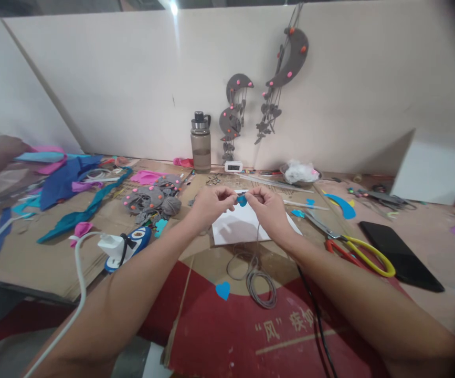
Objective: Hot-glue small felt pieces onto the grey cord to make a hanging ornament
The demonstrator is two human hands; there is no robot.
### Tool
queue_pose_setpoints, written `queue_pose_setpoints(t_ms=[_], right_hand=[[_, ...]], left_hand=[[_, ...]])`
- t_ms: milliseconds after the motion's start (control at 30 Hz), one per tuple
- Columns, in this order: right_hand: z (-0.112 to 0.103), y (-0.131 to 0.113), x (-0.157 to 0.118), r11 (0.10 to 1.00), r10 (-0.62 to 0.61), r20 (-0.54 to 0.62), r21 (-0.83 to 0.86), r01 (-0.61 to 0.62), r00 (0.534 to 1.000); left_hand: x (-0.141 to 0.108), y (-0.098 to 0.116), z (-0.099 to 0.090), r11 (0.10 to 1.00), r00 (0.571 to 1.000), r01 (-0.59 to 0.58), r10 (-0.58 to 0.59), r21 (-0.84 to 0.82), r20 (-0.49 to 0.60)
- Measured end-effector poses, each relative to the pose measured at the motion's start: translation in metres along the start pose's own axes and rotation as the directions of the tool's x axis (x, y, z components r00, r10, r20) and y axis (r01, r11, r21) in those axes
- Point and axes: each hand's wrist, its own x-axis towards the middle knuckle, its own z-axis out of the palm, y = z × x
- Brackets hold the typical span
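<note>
My left hand [216, 206] and my right hand [267, 209] meet over a white sheet [235, 233], fingers pinched. Between their fingertips is a small blue cutout [242, 201], its upper edge partly covered by the fingers. Grey cord [262, 291] hangs from beside my right hand down to a loose coil on the cardboard. How the cord and the cutout meet is too small to tell. Below the sheet lies a blue heart cutout [223, 291]. Scissors [353, 247] with red and yellow handles rest open to the right of my right hand.
A black phone [400, 255] lies far right. Behind stand a water bottle [201, 144] and a small digital clock [233, 167]. Grey moon ornaments [294, 58] hang on the white board. Left are a white plug [112, 245], grey felt pieces [152, 199] and another person's hand [9, 147].
</note>
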Motion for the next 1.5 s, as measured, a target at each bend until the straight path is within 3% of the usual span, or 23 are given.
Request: queue_pose_setpoints(t_ms=[67,133,300,600,733,867,1167,1333,1500], right_hand=[[-0.002,0.001,0.002,1.000,0.014,0.002,0.017,-0.014,1.000],[-0.002,0.002,0.002,1.000,0.005,0.008,0.003,-0.005,1.000],[0.000,0.004,-0.002,0.992,-0.102,0.046,-0.076,0.105,0.994],[0.000,0.005,-0.004,0.944,-0.214,0.067,-0.241,0.224,0.975],[-0.001,0.001,-0.005,0.925,-0.246,0.132,-0.265,0.273,0.960],[-0.001,-0.002,-0.005,0.942,-0.214,0.131,-0.235,0.240,0.968],[-0.002,-0.006,-0.006,0.952,-0.193,0.126,-0.215,0.217,0.973],[-0.002,-0.005,-0.005,0.943,-0.218,0.108,-0.234,0.238,0.970],[-0.001,-0.002,-0.005,0.942,-0.208,0.137,-0.239,0.236,0.969]], left_hand=[[0.003,0.000,-0.004,0.986,0.996,0.066,-0.055,-0.154,0.076],[0.004,0.001,-0.007,0.978,0.993,0.088,-0.072,-0.187,0.090],[0.001,0.004,-0.008,0.996,0.990,0.088,-0.084,-0.031,0.117],[-0.001,-0.007,0.003,0.999,0.994,0.024,-0.027,0.030,0.110],[-0.002,-0.007,0.003,0.999,0.998,0.032,-0.033,0.019,0.052],[-0.002,-0.002,0.002,0.996,0.996,0.084,-0.085,-0.035,-0.013],[-0.003,0.004,0.002,0.990,0.998,0.063,-0.066,-0.128,-0.018],[-0.004,0.004,0.001,0.999,0.999,0.043,-0.043,-0.024,-0.032],[-0.002,0.005,-0.003,0.989,0.988,-0.037,0.058,0.144,-0.145]])
